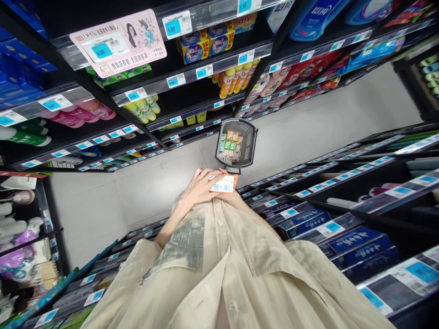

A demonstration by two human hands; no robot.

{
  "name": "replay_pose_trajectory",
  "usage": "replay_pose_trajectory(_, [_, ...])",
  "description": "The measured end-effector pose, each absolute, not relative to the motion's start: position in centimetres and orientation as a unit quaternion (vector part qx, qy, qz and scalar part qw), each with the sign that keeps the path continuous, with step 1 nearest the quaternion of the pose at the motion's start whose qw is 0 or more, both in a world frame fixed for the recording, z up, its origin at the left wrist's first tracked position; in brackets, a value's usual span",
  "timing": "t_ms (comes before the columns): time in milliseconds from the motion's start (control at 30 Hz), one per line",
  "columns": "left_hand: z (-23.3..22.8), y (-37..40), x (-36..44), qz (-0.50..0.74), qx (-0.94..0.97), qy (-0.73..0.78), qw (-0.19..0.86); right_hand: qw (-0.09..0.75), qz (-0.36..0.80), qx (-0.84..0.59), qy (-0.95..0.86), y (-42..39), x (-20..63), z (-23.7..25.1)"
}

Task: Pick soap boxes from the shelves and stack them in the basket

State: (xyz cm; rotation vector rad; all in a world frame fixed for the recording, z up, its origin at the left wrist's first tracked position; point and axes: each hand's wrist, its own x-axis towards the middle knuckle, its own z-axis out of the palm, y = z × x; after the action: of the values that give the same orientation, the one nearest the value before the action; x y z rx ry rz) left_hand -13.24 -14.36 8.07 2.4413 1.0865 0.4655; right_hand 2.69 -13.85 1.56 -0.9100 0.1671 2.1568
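In front of my shirt I hold a small orange-and-white pack (224, 183), its white printed face with a barcode and square code turned up. My left hand (199, 186) lies over its left end, fingers closed on it. My right hand (234, 198) is under the pack and grips it from below; its fingers are mostly hidden. Just beyond my hands, a dark grey shopping basket (247, 145) stands on the floor. Several small green, orange and pinkish packs (230, 145) lie inside it, toward its left side.
Shelves (192, 73) ahead carry yellow OMO packs (206, 43), orange bottles (236, 78), yellow-green bottles (144, 108) and blue detergent bottles (313, 18). A pink price sign (118, 43) sticks out at upper left. Shelves with blue boxes (356, 242) are close on my right. Grey floor (144, 192) runs between.
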Motion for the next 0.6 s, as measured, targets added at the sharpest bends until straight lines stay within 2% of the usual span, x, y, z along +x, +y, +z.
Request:
replay_pose_trajectory(267, [7.9,-14.3,-13.2,0.152,0.885,0.393,0.197,0.373,0.854,-0.350,0.099,-13.5,2.7,2.9])
replay_pose_trajectory(467, [7.9,-14.2,-13.1,0.140,0.887,0.391,0.199,0.417,0.823,-0.376,0.086,-13.9,2.8,2.4])
replay_pose_trajectory(600, [7.7,-14.2,-13.2,0.145,0.885,0.391,0.206,0.394,0.854,-0.337,0.046,-14.1,2.9,1.7])
